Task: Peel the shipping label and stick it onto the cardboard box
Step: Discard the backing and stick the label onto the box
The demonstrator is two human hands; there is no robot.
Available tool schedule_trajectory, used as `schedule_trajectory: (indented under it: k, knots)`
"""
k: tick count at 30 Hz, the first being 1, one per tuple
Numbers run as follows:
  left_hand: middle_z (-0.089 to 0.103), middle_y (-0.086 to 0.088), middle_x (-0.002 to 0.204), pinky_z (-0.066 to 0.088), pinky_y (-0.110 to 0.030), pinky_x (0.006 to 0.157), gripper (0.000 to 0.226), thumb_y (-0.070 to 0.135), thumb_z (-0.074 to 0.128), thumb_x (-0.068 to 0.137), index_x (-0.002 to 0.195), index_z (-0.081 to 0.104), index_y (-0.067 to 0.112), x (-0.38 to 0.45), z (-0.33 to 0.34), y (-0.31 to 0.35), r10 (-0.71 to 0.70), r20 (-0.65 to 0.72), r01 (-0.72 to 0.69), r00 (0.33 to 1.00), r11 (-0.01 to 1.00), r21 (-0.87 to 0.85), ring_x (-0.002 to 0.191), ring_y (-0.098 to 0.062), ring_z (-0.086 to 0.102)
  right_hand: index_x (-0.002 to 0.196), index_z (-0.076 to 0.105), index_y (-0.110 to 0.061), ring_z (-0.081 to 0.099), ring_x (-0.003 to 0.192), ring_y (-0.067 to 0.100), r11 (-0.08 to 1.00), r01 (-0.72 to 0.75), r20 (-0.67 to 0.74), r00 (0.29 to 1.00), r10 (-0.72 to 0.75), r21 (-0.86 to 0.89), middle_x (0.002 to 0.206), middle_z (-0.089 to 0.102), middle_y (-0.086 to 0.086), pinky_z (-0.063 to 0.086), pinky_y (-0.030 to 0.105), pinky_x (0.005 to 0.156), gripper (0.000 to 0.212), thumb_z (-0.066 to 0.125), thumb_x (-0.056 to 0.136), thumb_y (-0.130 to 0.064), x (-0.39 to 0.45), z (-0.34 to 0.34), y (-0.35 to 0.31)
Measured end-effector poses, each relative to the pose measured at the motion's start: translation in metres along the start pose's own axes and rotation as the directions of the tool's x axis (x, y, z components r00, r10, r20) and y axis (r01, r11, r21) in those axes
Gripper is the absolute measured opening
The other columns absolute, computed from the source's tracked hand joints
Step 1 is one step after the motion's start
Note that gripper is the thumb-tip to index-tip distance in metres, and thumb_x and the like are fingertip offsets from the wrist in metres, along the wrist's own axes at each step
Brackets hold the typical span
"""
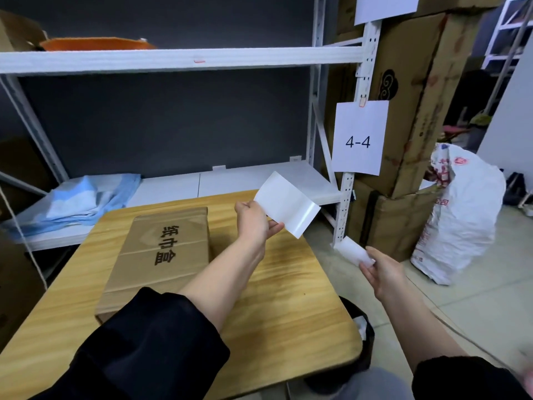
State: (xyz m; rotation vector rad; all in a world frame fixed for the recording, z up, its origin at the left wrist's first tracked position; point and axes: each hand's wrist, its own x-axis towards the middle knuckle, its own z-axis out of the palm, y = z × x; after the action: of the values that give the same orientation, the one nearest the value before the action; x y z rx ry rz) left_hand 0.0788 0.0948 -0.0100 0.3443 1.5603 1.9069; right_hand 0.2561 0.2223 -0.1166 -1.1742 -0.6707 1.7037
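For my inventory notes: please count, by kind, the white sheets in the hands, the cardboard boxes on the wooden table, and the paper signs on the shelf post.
White sheets in hands: 2, one in the left hand at, one in the right hand at
Cardboard box on table: 1
Paper signs on shelf post: 2, the "4-4" sign and a blank sign
Total: 5

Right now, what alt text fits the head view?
Left hand holds a white sheet above the wooden table; right hand holds a smaller white piece beside it. A closed cardboard box lies on the table.
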Motion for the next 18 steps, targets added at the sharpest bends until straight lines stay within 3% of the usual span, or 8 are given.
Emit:
schedule_trajectory:
  k: [4, 7, 10, 13, 15, 18]
  knots:
    - [0.05, 0.003, 0.094, 0.058, -0.034, 0.074, 0.019, 0.021, 0.021, 0.1, 0.113, 0.033, 0.016, -0.003, 0.013, -0.013, -0.009, -0.002, 0.009, 1.0, 1.0, 0.029, 0.085, -0.033, 0.064, 0.116, 0.06, 0.005, 0.053, 0.079, 0.018, 0.996, -0.044, -0.086, 0.996, 0.037, -0.073, 0.09, 0.052, 0.011, 0.052, 0.029, 0.09, 0.032, 0.062, 0.088, -0.009, 0.023, -0.024, 0.017]
    - [0.051, -0.003, 0.102, 0.059, -0.037, 0.08, 0.021, 0.021, 0.02, 0.099, 0.111, 0.036, 0.013, -0.002, 0.023, -0.024, -0.004, -0.024, 0.006, 1.0, 0.997, 0.077, 0.079, -0.031, 0.063, 0.12, 0.057, 0.007, 0.052, 0.094, 0.02, 0.988, -0.064, -0.126, 0.991, 0.046, -0.14, 0.112, 0.051, 0.014, 0.051, 0.03, 0.093, 0.036, 0.062, 0.087, -0.007, 0.044, -0.042, 0.033]
    - [0.051, -0.003, 0.105, 0.058, -0.042, 0.084, 0.024, 0.022, 0.021, 0.1, 0.114, 0.036, 0.011, 0.0, 0.028, -0.035, -0.007, -0.033, 0.01, 0.999, 0.994, 0.107, 0.072, -0.027, 0.063, 0.123, 0.056, 0.004, 0.055, 0.101, 0.025, 0.97, -0.111, -0.126, 0.988, 0.085, -0.215, 0.119, 0.055, 0.015, 0.054, 0.025, 0.082, 0.035, 0.057, 0.089, -0.001, 0.061, -0.055, 0.052]
    - [0.049, 0.004, 0.095, 0.058, -0.038, 0.081, 0.023, 0.021, 0.021, 0.1, 0.113, 0.036, 0.011, 0.004, 0.031, -0.039, 0.005, -0.036, -0.001, 0.999, 0.995, 0.104, 0.069, -0.025, 0.063, 0.124, 0.053, 0.006, 0.049, 0.123, 0.035, 0.937, -0.156, -0.144, 0.983, 0.116, -0.312, 0.135, 0.051, 0.022, 0.046, 0.035, 0.093, 0.035, 0.054, 0.089, 0.006, 0.075, -0.061, 0.068]
    - [0.049, 0.006, 0.094, 0.059, -0.036, 0.077, 0.023, 0.02, 0.021, 0.1, 0.114, 0.037, 0.011, 0.006, 0.031, -0.041, 0.012, -0.044, -0.007, 0.999, 0.994, 0.105, 0.072, -0.026, 0.064, 0.125, 0.051, 0.008, 0.045, 0.125, 0.041, 0.899, -0.199, -0.154, 0.977, 0.15, -0.389, 0.137, 0.047, 0.025, 0.046, 0.043, 0.095, 0.036, 0.051, 0.089, 0.009, 0.083, -0.062, 0.079]
    - [0.049, 0.006, 0.094, 0.058, -0.038, 0.083, 0.023, 0.019, 0.021, 0.1, 0.114, 0.037, 0.011, 0.01, 0.028, -0.044, 0.005, -0.048, 0.001, 0.999, 0.993, 0.12, 0.071, -0.026, 0.065, 0.125, 0.052, 0.011, 0.047, 0.121, 0.049, 0.819, -0.239, -0.157, 0.97, 0.184, -0.521, 0.134, 0.047, 0.031, 0.047, 0.042, 0.075, 0.035, 0.047, 0.09, 0.009, 0.088, -0.057, 0.096]
